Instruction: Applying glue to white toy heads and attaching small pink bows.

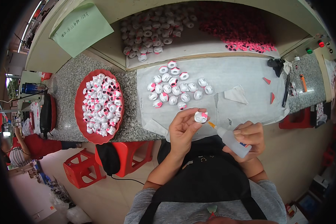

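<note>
Paper (257, 76) overlays speckled counter (65, 89) near hand-held bottle (229, 140) and red stools (127, 153).

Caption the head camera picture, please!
Left hand holds a white-and-pink piece; right hand aims a squeeze bottle at it.

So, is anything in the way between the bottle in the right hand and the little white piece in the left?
Nothing visible is. The right hand holds the bottle with its orange tip close beside the white-and-pink piece in the left hand; whether they touch is unclear.
</note>
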Motion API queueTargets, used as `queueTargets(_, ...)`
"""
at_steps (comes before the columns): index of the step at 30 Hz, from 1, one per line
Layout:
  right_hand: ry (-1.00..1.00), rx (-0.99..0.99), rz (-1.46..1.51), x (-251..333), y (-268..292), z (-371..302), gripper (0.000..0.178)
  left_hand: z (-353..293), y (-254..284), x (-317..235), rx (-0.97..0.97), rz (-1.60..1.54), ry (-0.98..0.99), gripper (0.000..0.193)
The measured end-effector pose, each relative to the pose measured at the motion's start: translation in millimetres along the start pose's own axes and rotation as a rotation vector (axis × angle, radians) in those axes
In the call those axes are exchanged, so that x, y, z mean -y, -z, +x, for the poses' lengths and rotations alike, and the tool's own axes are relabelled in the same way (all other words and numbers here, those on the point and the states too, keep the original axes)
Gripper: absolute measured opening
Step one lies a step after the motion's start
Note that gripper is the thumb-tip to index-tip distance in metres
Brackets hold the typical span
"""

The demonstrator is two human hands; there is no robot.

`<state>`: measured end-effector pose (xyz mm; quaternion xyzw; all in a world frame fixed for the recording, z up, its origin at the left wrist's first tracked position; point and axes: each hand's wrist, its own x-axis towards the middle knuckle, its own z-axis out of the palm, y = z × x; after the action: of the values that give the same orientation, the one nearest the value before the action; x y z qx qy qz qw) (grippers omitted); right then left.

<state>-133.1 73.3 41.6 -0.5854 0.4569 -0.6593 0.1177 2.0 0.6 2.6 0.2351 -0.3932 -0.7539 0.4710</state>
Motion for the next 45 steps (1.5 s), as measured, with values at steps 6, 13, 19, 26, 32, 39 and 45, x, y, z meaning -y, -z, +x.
queueTargets(6,-0.016,0.013,0.016,1.9,-0.9,0.7,0.043,-0.9,0.8,0.7,-0.004,0.009,0.015,0.030)
queueTargets(13,-0.050,0.025,-0.032,3.1,-1.3,0.5,0.039,-2.5,3.0,3.7,0.022,0.032,-0.015,0.032)
queueTargets(19,-0.052,0.039,-0.031,2.0,-1.5,0.7,0.039,-0.1,2.6,2.2,0.113,0.127,-0.109,0.031)
queueTargets(26,-0.035,0.073,-0.030,0.8,2.5,4.9,0.042,2.8,4.7,2.6,0.095,0.271,-0.151,0.032)
queueTargets(32,-0.151,0.042,0.042,-5.4,9.2,7.5,0.041,5.1,5.0,1.1,0.065,0.203,-0.132,0.032)
queueTargets(39,-0.562,0.203,0.177,-58.4,23.7,57.0,0.025,14.2,29.2,-15.7,-0.131,0.147,-0.196,0.031)
queueTargets(45,-0.495,0.248,-0.318,-142.8,11.3,128.6,0.019,10.1,24.8,-16.0,-0.132,0.142,-0.190,0.030)
